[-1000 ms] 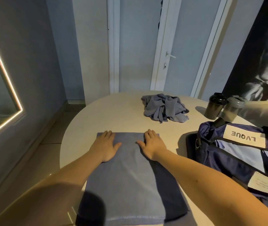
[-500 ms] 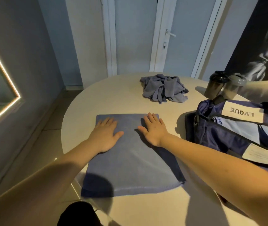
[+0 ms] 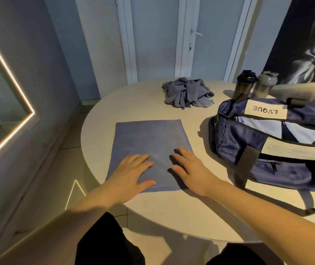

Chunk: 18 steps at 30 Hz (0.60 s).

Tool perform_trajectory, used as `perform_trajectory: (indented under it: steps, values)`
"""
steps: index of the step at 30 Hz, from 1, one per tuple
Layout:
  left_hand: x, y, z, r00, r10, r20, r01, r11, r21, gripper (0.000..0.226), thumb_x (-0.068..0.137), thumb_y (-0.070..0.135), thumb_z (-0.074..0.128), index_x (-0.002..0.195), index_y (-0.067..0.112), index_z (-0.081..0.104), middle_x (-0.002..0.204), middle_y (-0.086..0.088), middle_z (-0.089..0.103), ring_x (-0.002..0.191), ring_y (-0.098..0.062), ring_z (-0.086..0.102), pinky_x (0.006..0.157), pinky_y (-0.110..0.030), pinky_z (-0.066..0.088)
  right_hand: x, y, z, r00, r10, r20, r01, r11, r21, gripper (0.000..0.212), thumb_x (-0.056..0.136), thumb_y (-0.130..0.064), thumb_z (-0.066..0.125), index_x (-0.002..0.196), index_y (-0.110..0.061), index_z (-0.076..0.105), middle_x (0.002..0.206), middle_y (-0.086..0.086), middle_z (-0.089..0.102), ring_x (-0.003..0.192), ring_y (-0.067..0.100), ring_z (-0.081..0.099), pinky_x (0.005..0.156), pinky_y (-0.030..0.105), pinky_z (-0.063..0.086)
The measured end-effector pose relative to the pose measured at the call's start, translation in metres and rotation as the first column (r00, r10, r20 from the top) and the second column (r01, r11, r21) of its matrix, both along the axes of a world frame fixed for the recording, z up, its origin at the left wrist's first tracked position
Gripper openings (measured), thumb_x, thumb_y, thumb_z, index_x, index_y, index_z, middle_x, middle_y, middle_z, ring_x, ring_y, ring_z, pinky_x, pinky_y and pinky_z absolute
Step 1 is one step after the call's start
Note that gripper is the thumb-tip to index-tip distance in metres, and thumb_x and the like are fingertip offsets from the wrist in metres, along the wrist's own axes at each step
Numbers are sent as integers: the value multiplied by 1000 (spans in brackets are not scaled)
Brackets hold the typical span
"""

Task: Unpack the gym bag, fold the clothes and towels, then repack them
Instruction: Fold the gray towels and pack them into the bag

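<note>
Round pale worktop [image 3: 172,211] is being viewed from above, with a white door [image 3: 153,35] behind it and a lit mirror edge [image 3: 9,73] at the left. Blue towel [image 3: 149,136], folded to a flat rectangle, is lying at the worktop's front-left part. Left hand [image 3: 131,173] and right hand [image 3: 191,167] are being laid flat on its near half, fingers straight and spread, nothing being gripped. Left thumb is resting by the stitched hem; right hand is lying toward the towel's right edge. Navy gym bag [image 3: 248,150] is sitting to the right, apart from the towel. Crumpled grey clothes [image 3: 188,94] are lying at the far side. Two shaker bottles [image 3: 243,84] are standing behind the bag.
</note>
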<state>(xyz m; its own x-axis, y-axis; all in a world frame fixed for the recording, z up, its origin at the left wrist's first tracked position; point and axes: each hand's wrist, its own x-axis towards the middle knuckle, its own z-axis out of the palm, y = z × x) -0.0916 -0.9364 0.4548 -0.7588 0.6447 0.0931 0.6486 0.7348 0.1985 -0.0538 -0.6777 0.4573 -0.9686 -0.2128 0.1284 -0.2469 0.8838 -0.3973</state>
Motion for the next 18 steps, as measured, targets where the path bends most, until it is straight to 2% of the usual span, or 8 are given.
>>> perform_trajectory:
  steps: [2,4,6,9,12,15,18]
  values:
    - [4,3,9,996,-86,-34,87,996,17,52,95,59,56,139,29,56,146,17,46,132,-6,37,113,-26,31,7,9,8,996,-64,-56,58,992,-113,37,103,-31,54,134,-14,61,142,4,57,132,25,47,108,30,34]
    - [8,8,13,983,-159,-91,158,987,-17,36,95,55,56,119,30,65,123,19,56,114,-5,46,90,-25,44,16,18,8,990,-95,-107,80,987,-137,21,97,-21,62,116,-18,71,120,-2,66,115,20,54,95,26,41]
    - [10,13,12,963,-203,-176,191,978,-83,28,99,51,49,103,30,66,106,19,57,100,-6,49,73,-21,38,27,26,3,988,-82,-129,63,988,-144,14,91,-20,68,104,-21,74,110,-7,65,107,12,51,91,24,43]
    - [12,17,8,943,-222,-246,200,973,-111,30,100,44,42,92,28,66,96,17,56,90,-8,50,65,-22,36,37,32,-7,994,-39,-99,23,988,-154,13,91,-27,70,102,-25,77,107,-12,64,105,6,48,90,19,41]
    - [15,20,8,948,-179,-263,168,984,-65,22,100,36,49,90,26,66,90,16,58,84,-8,49,62,-24,39,42,32,-13,995,-34,-95,15,981,-195,17,95,-33,67,109,-27,76,108,-15,62,105,4,47,91,17,40]
    - [23,24,9,933,-149,-326,174,983,49,15,92,23,57,78,19,61,80,10,57,73,-11,46,60,-22,32,42,33,-16,994,-54,-90,29,965,-261,17,95,-33,67,109,-28,76,109,-16,60,107,4,46,94,17,40]
    - [29,22,-1,930,-180,-320,204,978,44,13,90,22,57,79,18,62,82,9,58,75,-12,48,62,-21,34,41,36,-21,994,-57,-95,27,958,-286,16,94,-34,67,107,-29,76,109,-16,59,109,2,46,93,16,38]
